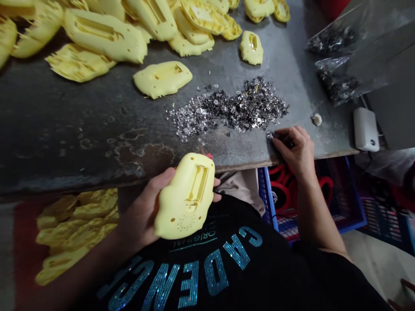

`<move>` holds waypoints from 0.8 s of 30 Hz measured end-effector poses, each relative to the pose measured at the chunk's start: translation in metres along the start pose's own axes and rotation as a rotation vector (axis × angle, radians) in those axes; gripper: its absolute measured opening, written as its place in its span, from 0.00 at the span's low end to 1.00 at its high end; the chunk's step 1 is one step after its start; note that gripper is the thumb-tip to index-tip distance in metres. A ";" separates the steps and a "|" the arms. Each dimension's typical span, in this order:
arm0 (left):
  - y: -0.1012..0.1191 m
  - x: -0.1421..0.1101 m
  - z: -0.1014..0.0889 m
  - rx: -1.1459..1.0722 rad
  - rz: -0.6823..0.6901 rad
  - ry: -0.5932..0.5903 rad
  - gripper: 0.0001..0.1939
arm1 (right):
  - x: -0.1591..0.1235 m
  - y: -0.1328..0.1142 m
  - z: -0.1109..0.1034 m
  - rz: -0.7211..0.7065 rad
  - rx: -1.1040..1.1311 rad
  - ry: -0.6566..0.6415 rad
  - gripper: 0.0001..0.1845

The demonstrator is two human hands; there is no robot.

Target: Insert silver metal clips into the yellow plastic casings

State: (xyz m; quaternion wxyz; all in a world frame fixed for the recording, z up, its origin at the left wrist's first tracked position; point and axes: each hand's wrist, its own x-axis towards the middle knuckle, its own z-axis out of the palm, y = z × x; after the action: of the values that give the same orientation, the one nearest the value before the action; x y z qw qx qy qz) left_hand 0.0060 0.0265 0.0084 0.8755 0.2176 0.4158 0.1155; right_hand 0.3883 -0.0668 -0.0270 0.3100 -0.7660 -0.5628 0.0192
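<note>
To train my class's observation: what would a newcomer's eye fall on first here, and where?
First, the pale yellow, rounded plastic shell held in the left hand, before the blue-lettered black shirt. Then the shiny heap of small silvery metal pieces on the dark grey worktop, beside the right hand. More yellow plastic shells crowd the worktop's far side, mostly leftward.

I see a path over bare worktop [65,129] at left-centre; a heap of small metal pieces [240,108] blocks the middle, yellow shells [129,46] crowd the upper left, plastic bags [339,82] obstruct the upper right.
</note>
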 end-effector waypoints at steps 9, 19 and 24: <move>-0.002 -0.006 0.002 -0.012 0.011 0.037 0.36 | -0.003 -0.004 -0.008 -0.151 -0.015 -0.135 0.06; 0.001 -0.004 0.012 -0.004 0.030 -0.006 0.45 | -0.003 -0.020 0.009 -0.147 -0.155 -0.034 0.04; -0.005 -0.004 0.002 -0.039 0.058 -0.061 0.44 | -0.006 -0.025 0.011 -0.214 -0.066 -0.108 0.06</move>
State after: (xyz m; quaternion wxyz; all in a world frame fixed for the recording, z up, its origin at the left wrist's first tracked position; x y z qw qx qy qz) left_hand 0.0053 0.0200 0.0097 0.8882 0.2157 0.3800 0.1421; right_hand 0.3604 -0.0629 -0.0247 0.2540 -0.7091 -0.6577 0.0085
